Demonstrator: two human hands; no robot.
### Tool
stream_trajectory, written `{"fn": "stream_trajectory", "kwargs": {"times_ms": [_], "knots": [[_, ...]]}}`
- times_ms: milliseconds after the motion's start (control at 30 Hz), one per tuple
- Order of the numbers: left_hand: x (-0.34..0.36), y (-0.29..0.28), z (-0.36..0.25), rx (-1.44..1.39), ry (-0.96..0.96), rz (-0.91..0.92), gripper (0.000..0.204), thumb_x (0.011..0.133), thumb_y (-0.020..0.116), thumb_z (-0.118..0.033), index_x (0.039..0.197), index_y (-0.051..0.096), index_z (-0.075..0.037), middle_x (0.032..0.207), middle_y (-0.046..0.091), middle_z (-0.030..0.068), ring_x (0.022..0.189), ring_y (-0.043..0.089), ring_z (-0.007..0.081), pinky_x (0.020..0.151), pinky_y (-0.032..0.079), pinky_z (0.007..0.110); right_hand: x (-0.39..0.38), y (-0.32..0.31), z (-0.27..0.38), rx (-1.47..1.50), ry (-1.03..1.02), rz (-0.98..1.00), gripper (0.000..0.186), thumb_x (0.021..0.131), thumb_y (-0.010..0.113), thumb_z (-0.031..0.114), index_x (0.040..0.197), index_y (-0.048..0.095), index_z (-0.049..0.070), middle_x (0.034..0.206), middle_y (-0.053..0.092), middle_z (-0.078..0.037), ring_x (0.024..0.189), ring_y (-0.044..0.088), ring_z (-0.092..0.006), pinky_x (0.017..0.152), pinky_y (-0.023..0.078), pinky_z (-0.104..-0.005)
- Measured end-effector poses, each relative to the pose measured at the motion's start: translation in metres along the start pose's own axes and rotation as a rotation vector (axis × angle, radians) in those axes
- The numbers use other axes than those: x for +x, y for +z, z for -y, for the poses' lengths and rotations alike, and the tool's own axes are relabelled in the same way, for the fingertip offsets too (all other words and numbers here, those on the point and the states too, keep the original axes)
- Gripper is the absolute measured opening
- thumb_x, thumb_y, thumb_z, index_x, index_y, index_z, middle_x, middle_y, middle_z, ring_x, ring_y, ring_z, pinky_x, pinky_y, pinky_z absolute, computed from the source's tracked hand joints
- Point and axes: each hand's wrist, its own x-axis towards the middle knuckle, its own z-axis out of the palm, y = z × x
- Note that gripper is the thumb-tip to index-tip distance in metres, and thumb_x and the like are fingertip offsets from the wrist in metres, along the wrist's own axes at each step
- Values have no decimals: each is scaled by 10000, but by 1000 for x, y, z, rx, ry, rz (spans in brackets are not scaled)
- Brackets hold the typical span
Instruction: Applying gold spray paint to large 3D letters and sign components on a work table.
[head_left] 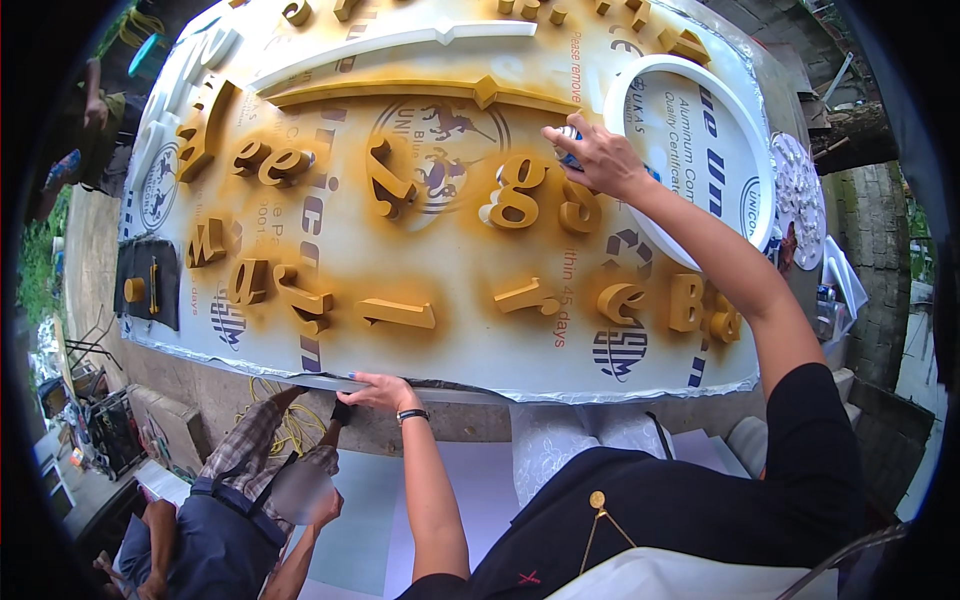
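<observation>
My right hand (602,160) is closed around a spray can (567,147), held above the printed board near the yellow-painted letter g (520,192). A yellow letter s (580,207) lies just below that hand. Beside it, to the right, is a large white ring (767,195). My left hand (382,392) grips the near edge of the board (460,365), its thumb on top. A long yellow pointed bar (400,92) lies across the far side, with a similar white bar (400,42) behind it. Yellow overspray surrounds the letters.
More yellow letters, such as an l (397,312) and a B (686,302), lie along the near side. White pieces (205,55) line the far left. A person (205,540) is at the lower left, near a yellow cable (292,430). White cut-outs (798,200) stand at the right.
</observation>
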Motion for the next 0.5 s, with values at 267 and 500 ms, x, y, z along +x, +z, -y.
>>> {"fn": "stream_trajectory", "kwargs": {"times_ms": [267, 500], "knots": [[1, 2, 3, -5, 17, -8, 655, 987, 345, -441, 1392, 167, 41, 1385, 292, 338, 1255, 365, 465, 1052, 316, 518, -12, -16, -4, 21, 60, 26, 596, 775, 688, 293, 1317, 441, 263, 1080, 503, -114, 735, 635, -270, 568, 540, -351], [-1, 1, 0, -7, -6, 0, 665, 986, 342, -447, 1391, 165, 50, 1387, 282, 339, 1254, 365, 467, 1048, 325, 519, -26, -28, -15, -17, 140, 136, 612, 759, 711, 309, 1313, 457, 250, 1090, 498, -110, 728, 633, -271, 588, 546, -360]]}}
